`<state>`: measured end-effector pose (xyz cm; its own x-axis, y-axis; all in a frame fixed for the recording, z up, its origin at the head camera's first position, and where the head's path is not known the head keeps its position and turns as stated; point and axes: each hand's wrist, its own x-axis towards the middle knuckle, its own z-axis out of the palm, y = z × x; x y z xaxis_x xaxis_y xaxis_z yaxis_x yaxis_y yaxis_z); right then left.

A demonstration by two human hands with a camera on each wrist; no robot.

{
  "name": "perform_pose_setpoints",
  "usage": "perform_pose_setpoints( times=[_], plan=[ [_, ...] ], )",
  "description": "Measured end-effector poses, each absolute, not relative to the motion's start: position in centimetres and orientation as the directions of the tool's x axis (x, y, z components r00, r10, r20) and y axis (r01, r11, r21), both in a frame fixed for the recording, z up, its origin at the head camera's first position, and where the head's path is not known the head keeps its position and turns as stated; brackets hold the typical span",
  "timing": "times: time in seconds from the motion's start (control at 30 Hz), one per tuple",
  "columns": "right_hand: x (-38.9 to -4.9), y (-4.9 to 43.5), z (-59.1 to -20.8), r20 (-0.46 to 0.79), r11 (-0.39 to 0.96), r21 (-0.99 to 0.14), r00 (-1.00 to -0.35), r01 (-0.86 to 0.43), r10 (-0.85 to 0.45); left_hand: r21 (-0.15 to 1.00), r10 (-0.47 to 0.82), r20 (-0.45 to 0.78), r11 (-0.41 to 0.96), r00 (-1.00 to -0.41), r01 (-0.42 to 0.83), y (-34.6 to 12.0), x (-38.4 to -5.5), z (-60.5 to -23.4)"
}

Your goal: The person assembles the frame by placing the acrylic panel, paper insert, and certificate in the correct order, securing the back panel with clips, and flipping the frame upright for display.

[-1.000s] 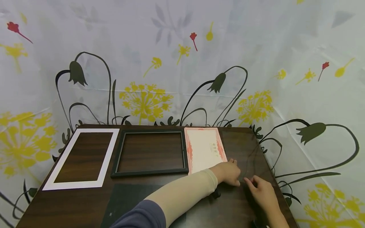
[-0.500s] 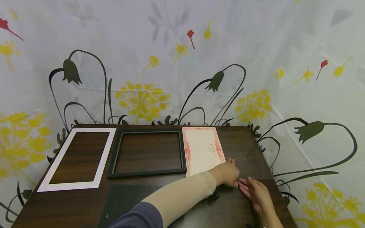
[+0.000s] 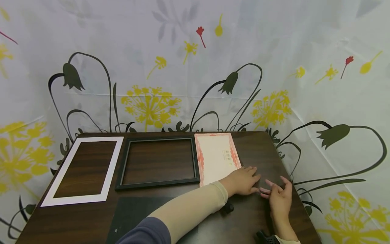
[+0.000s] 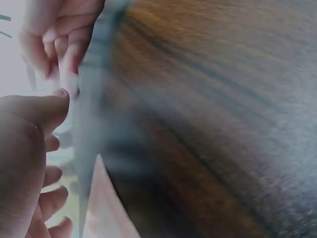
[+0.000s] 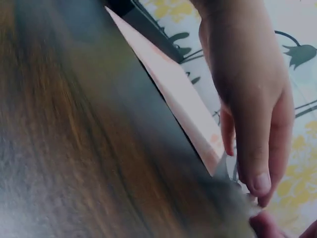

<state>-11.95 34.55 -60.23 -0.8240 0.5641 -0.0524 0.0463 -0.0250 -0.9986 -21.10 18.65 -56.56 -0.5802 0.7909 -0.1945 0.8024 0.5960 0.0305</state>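
Palm down, my left hand [image 3: 242, 181] lies at the lower right corner of a red-bordered certificate [image 3: 214, 159], its fingers spread. Beside it, my right hand [image 3: 280, 200] is turned with fingers apart and partly bent, its fingertips close to the left thumb. In the left wrist view, the left thumb [image 4: 42, 109] nearly meets the fingertips of the right hand [image 4: 64, 39], where a small pale blur shows; I cannot tell what it is. From the right wrist, the certificate [image 5: 168, 89] appears edge-on past the right hand [image 5: 255, 114].
A black picture frame [image 3: 121, 169] lies left of the certificate, and a white mat [image 3: 111, 169] farther left. A dark flat panel [image 3: 134, 213] lies in front, partly under the left forearm. The wooden table [image 3: 70, 223] ends at a flowered cloth [image 3: 344, 162] behind and right.
My right hand has turned and spread its fingers, after its thumb and fingers were close together. The left hand's fingers have opened out. Faint lines on the table by the hands no longer show.
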Motion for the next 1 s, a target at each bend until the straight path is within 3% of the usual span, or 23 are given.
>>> perform_pose_setpoints(
  times=[0.17,0.43,0.67,0.83,1.0],
  plan=[
    [-10.8,35.5,-58.5,0.067,-0.010,-0.996,-0.813,-0.089,0.579,0.029,0.798,-0.096,0.600,-0.595,0.800,18.6,-21.6,-55.5],
    [-9.8,36.1,-55.5,0.095,-0.094,-0.982,-0.859,-0.163,0.503,0.125,0.683,0.095,0.714,-0.724,0.689,14.5,-24.8,-52.5],
    [-9.0,36.5,-54.6,0.142,-0.116,-0.978,-0.958,-0.175,0.250,0.391,0.492,0.132,0.772,-0.860,0.502,7.1,-26.8,-50.5],
    [-9.9,35.7,-54.7,0.144,-0.095,-0.983,-0.980,-0.158,0.139,0.633,0.435,0.083,0.672,-0.897,0.384,1.5,-26.9,-49.5],
    [-11.2,34.1,-54.7,0.071,0.034,-0.997,-0.994,-0.069,0.081,0.771,0.360,0.069,0.572,-0.930,0.279,-3.7,-25.0,-49.9]
  ],
)
